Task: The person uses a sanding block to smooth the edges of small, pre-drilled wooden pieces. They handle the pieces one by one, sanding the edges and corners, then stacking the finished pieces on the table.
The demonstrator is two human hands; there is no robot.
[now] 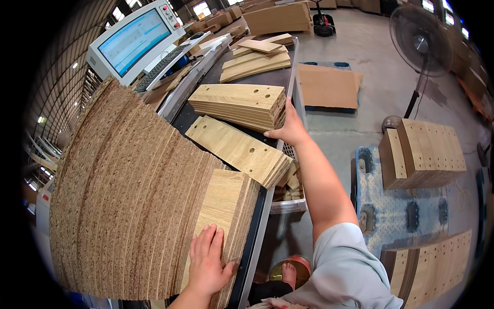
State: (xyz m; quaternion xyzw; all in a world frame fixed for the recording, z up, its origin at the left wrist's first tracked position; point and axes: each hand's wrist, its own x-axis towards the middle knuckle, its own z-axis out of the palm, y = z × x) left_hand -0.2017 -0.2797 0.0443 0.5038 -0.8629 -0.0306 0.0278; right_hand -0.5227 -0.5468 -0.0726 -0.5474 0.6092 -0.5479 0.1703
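Observation:
My left hand (208, 262) lies flat, fingers out, on the wood-grain top of a short stack of plain boards (224, 193). My right hand (292, 123) reaches forward and grips the right end of a neat stack of drilled boards (236, 98), its thumb low and its fingers along the end; some fingers are hidden. Between the hands, a smaller fanned pile of drilled boards (239, 147) lies at a slant, its near end by the plain stack. Left of my left hand rises a large block of chipboard panels (128, 201), raw edges showing.
A monitor (135, 44) with a keyboard (162, 67) stands at the far left. Loose boards (257, 59) lie farther along the dark bench. Beneath its right edge is a crate of offcuts (288, 206). At right are a blue pallet (406, 208), board stacks (429, 149) and a standing fan (421, 44).

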